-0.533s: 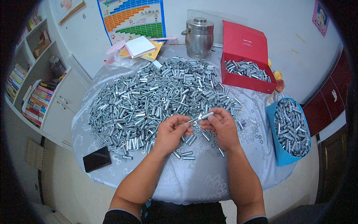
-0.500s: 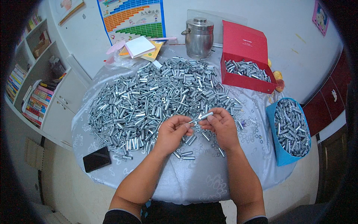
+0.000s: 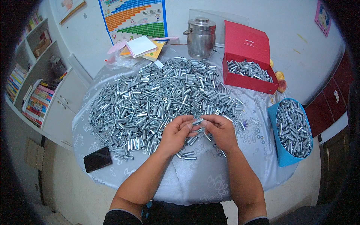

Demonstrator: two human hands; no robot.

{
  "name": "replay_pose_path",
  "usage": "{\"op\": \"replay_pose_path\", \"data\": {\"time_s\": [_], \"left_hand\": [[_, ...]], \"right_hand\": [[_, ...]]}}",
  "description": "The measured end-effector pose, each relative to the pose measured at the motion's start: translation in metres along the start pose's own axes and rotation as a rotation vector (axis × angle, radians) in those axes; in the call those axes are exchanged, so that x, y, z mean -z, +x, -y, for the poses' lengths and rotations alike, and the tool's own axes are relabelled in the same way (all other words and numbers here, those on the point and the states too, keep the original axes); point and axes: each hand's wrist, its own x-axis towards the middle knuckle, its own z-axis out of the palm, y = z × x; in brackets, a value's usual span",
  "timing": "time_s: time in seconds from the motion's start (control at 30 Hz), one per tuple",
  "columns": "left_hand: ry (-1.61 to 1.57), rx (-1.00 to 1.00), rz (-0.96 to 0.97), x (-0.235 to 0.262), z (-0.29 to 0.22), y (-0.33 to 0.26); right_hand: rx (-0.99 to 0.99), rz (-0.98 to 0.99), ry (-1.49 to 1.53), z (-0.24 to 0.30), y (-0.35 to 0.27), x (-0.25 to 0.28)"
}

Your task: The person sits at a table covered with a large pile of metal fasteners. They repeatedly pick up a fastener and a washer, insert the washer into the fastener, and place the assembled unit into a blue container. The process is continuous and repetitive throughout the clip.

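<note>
A short silver metal sleeve is held over the near side of the pile, pinched from both sides. The thumb and fingers of my left hand close on its left end. My right hand grips the other end with thumb and fingertips. Whether a thin rod sits inside the sleeve is hidden by the fingers. Beneath and beyond both hands spreads a big pile of loose metal sleeves, with small nuts and washers among them. Several loose sleeves lie just below my hands on the cloth.
At the right edge stands a blue bin full of metal parts. Behind it is an open red box holding more. A steel pot and notebooks are at the back. A black phone lies front left on the tablecloth.
The thin rod in my left hand and the sleeve in my right have come together; the rod no longer shows separately. My right hand has lowered slightly and moved in toward the left.
</note>
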Motion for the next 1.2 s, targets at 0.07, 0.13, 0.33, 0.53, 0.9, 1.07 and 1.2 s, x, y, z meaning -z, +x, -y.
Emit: {"op": "replay_pose_path", "data": {"time_s": [0.07,0.13,0.33,0.53,0.9,1.07,1.2], "left_hand": [[-0.003,0.014,0.018,-0.002,-0.002,-0.001],[-0.042,0.011,0.027,-0.002,-0.001,-0.002],[-0.038,-0.083,0.041,-0.009,-0.002,-0.006],[0.029,0.026,-0.034,-0.004,-0.005,0.000],[-0.092,0.076,-0.132,0.000,-0.014,0.001],[-0.127,0.038,-0.241,0.007,-0.014,0.004],[-0.166,0.022,-0.249,0.009,-0.010,0.005]], "right_hand": [[0.020,0.007,-0.030,-0.002,0.000,-0.001],[0.029,0.012,-0.051,-0.003,-0.001,-0.002],[0.157,-0.004,-0.163,-0.005,0.000,-0.001],[0.063,0.020,-0.061,-0.004,-0.002,-0.001],[-0.028,-0.055,-0.021,-0.002,0.001,0.001],[0.203,-0.145,-0.539,-0.013,0.003,0.010],[0.269,-0.117,-0.781,-0.018,0.004,0.008]]}}
